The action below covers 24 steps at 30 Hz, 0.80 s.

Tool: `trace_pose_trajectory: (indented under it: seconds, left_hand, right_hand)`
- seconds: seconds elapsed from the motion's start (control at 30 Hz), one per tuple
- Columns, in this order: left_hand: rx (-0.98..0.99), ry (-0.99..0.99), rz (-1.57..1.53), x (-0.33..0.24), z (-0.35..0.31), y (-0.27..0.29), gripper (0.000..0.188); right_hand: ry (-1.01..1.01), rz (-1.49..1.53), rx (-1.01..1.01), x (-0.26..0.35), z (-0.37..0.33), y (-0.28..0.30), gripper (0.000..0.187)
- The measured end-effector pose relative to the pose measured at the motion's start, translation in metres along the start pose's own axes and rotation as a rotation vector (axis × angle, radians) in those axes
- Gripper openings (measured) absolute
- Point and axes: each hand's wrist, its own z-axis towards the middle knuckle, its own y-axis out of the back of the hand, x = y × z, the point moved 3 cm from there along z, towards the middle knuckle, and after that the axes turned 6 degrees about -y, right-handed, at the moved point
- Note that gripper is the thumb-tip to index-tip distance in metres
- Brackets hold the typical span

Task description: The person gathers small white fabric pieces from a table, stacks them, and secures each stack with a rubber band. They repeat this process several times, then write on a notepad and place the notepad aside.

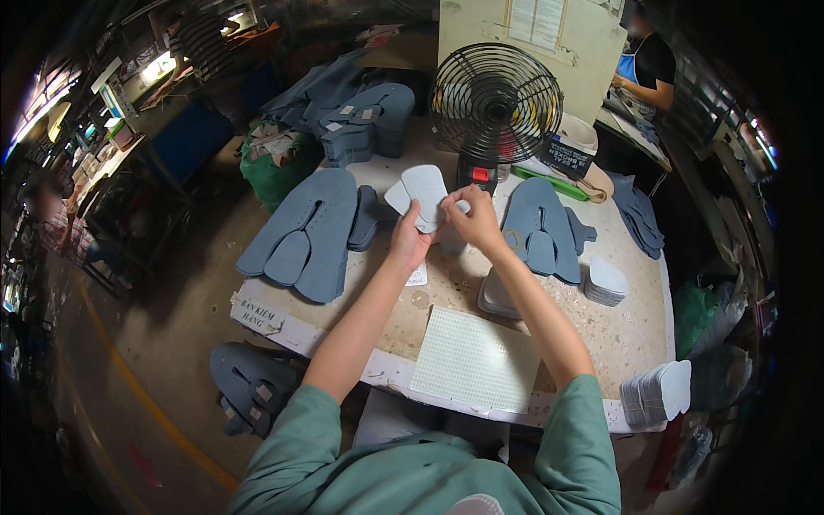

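Observation:
Above the middle of the table, my left hand (413,239) grips a few pale, rounded shoe pieces (422,190), fanned slightly apart, with the thumb on top. Close beside it, my right hand (477,221) has its fingers pinched near the right edge of these pieces. A small pale bit shows at the right fingertips; whether it belongs to the same pieces I cannot tell. Blue-grey shoe uppers (300,232) lie stacked to the left, and another stack of uppers (542,230) lies to the right. Partly behind my right forearm sits a stack of pale pieces (496,296).
A black caged fan (496,103) stands at the back of the table (386,343). A gridded sheet (475,359) lies near the front edge. More pale stacks (606,281) and a tied bundle (656,393) sit at right. A green bag (276,172) stands left; other people work farther off.

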Motion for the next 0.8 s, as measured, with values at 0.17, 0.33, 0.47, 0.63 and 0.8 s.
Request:
trace_pose_trajectory:
  seconds: [0.17, 0.33, 0.47, 0.63, 0.8]
  left_hand:
    - [-0.107, -0.144, -0.087, -0.033, 0.011, 0.013, 0.038]
    - [-0.131, -0.118, -0.038, -0.032, 0.012, 0.017, 0.038]
    - [-0.161, -0.134, 0.009, -0.027, 0.008, 0.015, 0.040]
    - [-0.205, -0.195, -0.076, -0.055, 0.015, 0.025, 0.038]
    - [-0.201, -0.291, -0.132, -0.082, 0.021, 0.043, 0.036]
  right_hand:
    - [-0.204, 0.132, 0.079, -0.002, 0.016, 0.025, 0.015]
    - [-0.135, -0.053, 0.315, -0.009, 0.011, 0.034, 0.015]
    - [0.057, -0.363, 0.416, -0.024, 0.005, 0.027, 0.014]
    - [0.179, -0.532, 0.323, -0.031, -0.007, 0.012, 0.009]
    - [0.184, -0.620, 0.215, -0.015, -0.006, 0.012, 0.006]
